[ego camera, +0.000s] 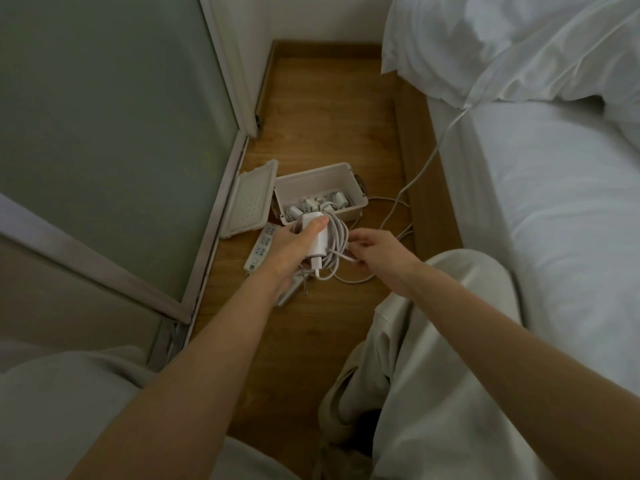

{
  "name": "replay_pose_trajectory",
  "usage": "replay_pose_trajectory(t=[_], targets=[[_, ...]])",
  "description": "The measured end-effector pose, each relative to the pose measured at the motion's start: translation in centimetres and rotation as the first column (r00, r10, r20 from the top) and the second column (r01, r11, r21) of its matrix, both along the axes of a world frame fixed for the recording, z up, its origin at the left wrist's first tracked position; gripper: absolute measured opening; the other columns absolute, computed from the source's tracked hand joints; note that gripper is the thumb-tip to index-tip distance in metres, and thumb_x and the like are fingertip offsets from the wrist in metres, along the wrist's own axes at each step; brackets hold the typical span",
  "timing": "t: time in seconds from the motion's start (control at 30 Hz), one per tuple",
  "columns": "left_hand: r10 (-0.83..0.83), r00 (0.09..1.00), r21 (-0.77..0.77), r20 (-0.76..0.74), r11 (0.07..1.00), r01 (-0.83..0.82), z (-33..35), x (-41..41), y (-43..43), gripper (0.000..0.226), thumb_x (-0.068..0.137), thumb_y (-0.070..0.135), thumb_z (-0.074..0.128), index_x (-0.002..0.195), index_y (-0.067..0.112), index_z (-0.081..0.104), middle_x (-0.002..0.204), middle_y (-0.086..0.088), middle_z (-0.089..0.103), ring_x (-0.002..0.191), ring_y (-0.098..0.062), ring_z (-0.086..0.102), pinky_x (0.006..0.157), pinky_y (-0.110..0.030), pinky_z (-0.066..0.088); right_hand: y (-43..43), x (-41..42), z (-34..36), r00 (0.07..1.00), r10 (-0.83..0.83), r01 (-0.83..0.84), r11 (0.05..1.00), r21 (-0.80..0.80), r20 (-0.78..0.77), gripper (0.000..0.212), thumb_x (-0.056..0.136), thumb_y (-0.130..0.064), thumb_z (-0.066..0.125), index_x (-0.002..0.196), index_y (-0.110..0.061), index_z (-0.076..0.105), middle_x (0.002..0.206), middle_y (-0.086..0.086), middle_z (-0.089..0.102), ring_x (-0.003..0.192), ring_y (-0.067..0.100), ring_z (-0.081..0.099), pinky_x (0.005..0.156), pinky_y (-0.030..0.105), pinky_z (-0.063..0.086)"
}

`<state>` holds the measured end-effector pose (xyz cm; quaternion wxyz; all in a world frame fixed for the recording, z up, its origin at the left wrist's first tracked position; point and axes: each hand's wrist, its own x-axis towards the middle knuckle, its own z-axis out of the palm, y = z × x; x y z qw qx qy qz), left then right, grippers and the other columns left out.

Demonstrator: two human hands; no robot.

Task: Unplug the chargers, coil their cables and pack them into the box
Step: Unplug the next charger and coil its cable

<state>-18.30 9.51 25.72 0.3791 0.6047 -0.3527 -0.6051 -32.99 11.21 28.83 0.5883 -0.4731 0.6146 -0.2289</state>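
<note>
My left hand (291,249) grips a white charger (317,245), thumb on top, with its white cable (337,237) looped in coils around it. Just to the right, my right hand (374,249) pinches the loose end of that cable. Behind both hands, on the wooden floor, the pale box (322,176) stands open with several white chargers and cables (322,204) inside. Its perforated lid (251,200) hangs open to the left.
A white power strip (258,249) lies on the floor under my left hand. Another white cable (427,164) runs from the bed (554,202) down to loops on the floor. A glass door (104,133) is on the left, my knees in front.
</note>
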Motion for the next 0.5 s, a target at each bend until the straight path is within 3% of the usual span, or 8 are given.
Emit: replay_pose_trajectory(t=[0.07,0.17,0.3,0.43,0.5], targets=[[-0.024,1.0,0.015,0.01,1.0,0.024,0.4,-0.2,-0.2,0.024,0.084,0.04,0.066,0.094,0.018,0.064,0.09,-0.009,0.068,0.081,-0.024,0.063,0.072,-0.038,0.051,-0.2,0.0,0.3,1.0,-0.007,0.006,0.999,-0.052,-0.024,0.025,0.095,-0.005,0.046,0.114,-0.006,0.063,0.089,-0.001,0.064,0.08,0.008,0.057,0.07,0.018,0.044],[-0.082,0.997,0.02,0.01,0.996,0.082,0.9,-1.0,-0.4,0.03,0.083,0.043,0.065,0.098,0.017,0.064,0.093,-0.008,0.069,0.082,-0.023,0.064,0.069,-0.034,0.051,-0.2,-0.4,0.2,0.983,-0.184,0.184,0.979,-0.085,0.019,0.019,0.09,-0.004,0.056,0.106,-0.006,0.066,0.086,0.001,0.067,0.078,0.009,0.061,0.068,0.017,0.049],[-0.17,0.985,0.025,0.002,0.985,0.17,1.3,-1.7,-0.3,0.024,0.087,0.039,0.062,0.099,0.019,0.061,0.096,-0.007,0.068,0.078,-0.018,0.064,0.062,-0.028,0.052,-0.4,-1.4,0.1,0.914,-0.377,0.379,0.925,0.018,0.151,0.021,0.088,-0.001,0.058,0.107,-0.009,0.055,0.09,0.002,0.064,0.081,0.012,0.062,0.072,0.022,0.054],[-0.159,0.982,-0.019,0.102,0.987,0.162,1.7,-2.3,0.0,0.028,0.087,0.04,0.062,0.103,0.017,0.062,0.094,-0.007,0.067,0.073,-0.015,0.064,0.052,-0.023,0.049,-0.2,-1.2,-0.1,0.9,-0.416,0.404,0.909,0.105,0.133,0.028,0.087,-0.002,0.059,0.115,-0.006,0.055,0.1,0.01,0.063,0.084,0.015,0.061,0.072,0.022,0.052],[-0.083,0.99,-0.044,0.113,0.995,0.089,1.6,-2.6,0.0,0.02,0.087,0.038,0.062,0.095,0.019,0.064,0.087,-0.004,0.066,0.069,-0.014,0.062,0.048,-0.021,0.046,-0.3,-1.2,0.3,0.878,-0.436,0.408,0.897,0.168,0.195,0.041,0.088,0.0,0.058,0.127,-0.005,0.047,0.105,0.012,0.062,0.095,0.019,0.062,0.079,0.026,0.053]])
